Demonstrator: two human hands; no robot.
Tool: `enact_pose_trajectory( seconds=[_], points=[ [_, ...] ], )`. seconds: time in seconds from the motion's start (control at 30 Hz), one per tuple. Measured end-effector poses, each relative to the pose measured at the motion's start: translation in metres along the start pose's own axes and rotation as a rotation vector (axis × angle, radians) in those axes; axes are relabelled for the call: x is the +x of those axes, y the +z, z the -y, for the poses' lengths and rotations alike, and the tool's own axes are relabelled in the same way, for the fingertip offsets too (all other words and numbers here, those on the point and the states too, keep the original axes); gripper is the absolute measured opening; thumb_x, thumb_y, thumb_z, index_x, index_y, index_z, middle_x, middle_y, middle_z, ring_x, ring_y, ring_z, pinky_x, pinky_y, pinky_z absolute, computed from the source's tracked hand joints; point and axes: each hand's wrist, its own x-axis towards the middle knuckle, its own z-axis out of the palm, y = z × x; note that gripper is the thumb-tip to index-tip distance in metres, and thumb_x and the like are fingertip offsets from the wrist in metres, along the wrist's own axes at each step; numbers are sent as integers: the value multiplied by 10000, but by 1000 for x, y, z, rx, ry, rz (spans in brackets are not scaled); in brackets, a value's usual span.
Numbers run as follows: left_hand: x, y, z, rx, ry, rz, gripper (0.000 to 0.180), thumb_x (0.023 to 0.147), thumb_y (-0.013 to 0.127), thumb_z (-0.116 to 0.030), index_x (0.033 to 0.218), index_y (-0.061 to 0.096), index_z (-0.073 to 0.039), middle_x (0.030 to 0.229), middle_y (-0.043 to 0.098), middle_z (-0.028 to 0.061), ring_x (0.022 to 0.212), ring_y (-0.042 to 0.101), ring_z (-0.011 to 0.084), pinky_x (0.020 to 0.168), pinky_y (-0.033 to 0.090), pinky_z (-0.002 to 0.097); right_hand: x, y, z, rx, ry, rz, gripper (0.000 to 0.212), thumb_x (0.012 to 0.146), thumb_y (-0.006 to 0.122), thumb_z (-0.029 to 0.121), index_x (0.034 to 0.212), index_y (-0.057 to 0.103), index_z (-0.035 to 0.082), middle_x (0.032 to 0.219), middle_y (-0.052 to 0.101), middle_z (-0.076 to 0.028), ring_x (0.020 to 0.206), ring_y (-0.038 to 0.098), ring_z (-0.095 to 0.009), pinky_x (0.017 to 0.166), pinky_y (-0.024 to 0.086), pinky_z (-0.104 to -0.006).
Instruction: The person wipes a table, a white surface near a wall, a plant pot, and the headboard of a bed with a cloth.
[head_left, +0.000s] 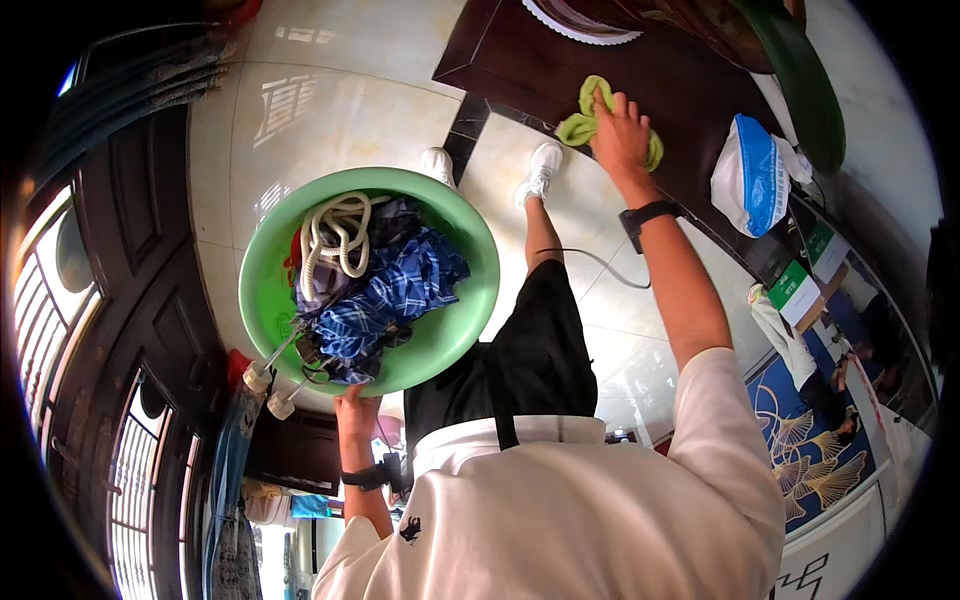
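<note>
My left hand grips the near rim of a round light-green basin, its fingers partly hidden under the rim. In the basin lie blue plaid clothes and a coiled white rope. Two thin metal rods with pale end pieces stick out over its near-left edge. Out to the right, my right hand is closed on a crumpled yellow-green cloth, at the edge of a dark brown wooden surface. Dark bands circle both my wrists.
A white and blue plastic bag sits on the dark surface at right, near a large green leaf. Green and white boxes stand nearer. Dark panelled doors line the left side. Pale tiles cover the floor.
</note>
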Motion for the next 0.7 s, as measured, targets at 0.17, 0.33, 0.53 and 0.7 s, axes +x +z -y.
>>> enact_pose_trajectory(
  seconds=[0.17,0.33,0.53,0.7],
  points=[
    [-4,26,-2,-144,-23,-41,363,824,603,19,1183,564,-18,1134,615,93,1002,606,206,897,491,350,38,-1,115,144,-132,-284,486,824,568,151,1308,564,199,1074,522,-52,986,522,-252,803,390,-435],
    [-14,30,-20,-178,-60,-69,249,826,584,48,1063,568,-27,1007,640,91,923,644,227,833,543,366,83,-25,181,162,-343,-385,468,829,560,146,1283,588,258,1023,547,-12,969,524,-214,792,376,-406],
    [-2,-14,6,-149,9,26,315,839,534,57,1140,562,-30,999,641,100,920,642,233,827,548,385,41,-20,100,34,-481,-269,492,824,567,160,1297,581,292,958,523,-1,913,512,-195,777,369,-383],
    [-3,37,-25,-184,-64,-15,313,832,558,31,1134,595,-42,1028,647,97,945,640,236,825,541,361,44,-48,126,-39,-472,-270,419,847,540,186,1248,603,291,937,528,10,902,516,-187,754,373,-373]
  ],
)
